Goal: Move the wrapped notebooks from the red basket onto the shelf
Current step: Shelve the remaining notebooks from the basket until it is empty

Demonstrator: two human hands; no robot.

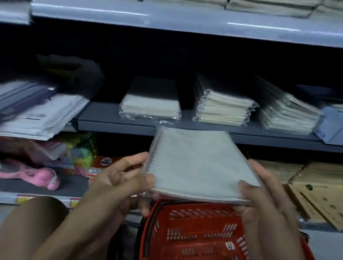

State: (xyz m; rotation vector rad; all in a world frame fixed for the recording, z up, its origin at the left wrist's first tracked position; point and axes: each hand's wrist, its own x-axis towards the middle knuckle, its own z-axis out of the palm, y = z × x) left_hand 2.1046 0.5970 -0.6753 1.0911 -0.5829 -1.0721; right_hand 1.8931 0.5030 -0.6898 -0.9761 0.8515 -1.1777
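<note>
At the bottom of the frame I see both forearms reaching up and forward from the lower edge. The left hand (119,179) sits at centre-left, thumb laid on top of the near left corner of the wrapped notebook (198,164), the other fingers curled underneath and along the spiral edge. The right hand (264,196) sits at centre-right, thumb pressed on the near right corner, fingers wrapped under the right edge. Both hands grip the same item and hold it roughly flat, tilted slightly up toward the far side, with its spiral binding on the left.

Directly below the notebook, at bottom centre, is the red basket (198,240); I see its slotted wall and dark handle. Whether further notebooks lie inside, I cannot tell.

Beyond the notebook, across mid-frame, runs the grey shelf (109,123). On it, left to right, stand a low wrapped stack (150,103), a taller wrapped stack (221,107) and a leaning wrapped stack (284,114). Blue folders (339,126) lie at the right edge, and blurred white and blue packets (24,108) at the left.

Lower left holds pink items (39,177); lower right holds brown boards (321,201). The upper shelf (195,19) carries pale stacks along the top of the frame.
</note>
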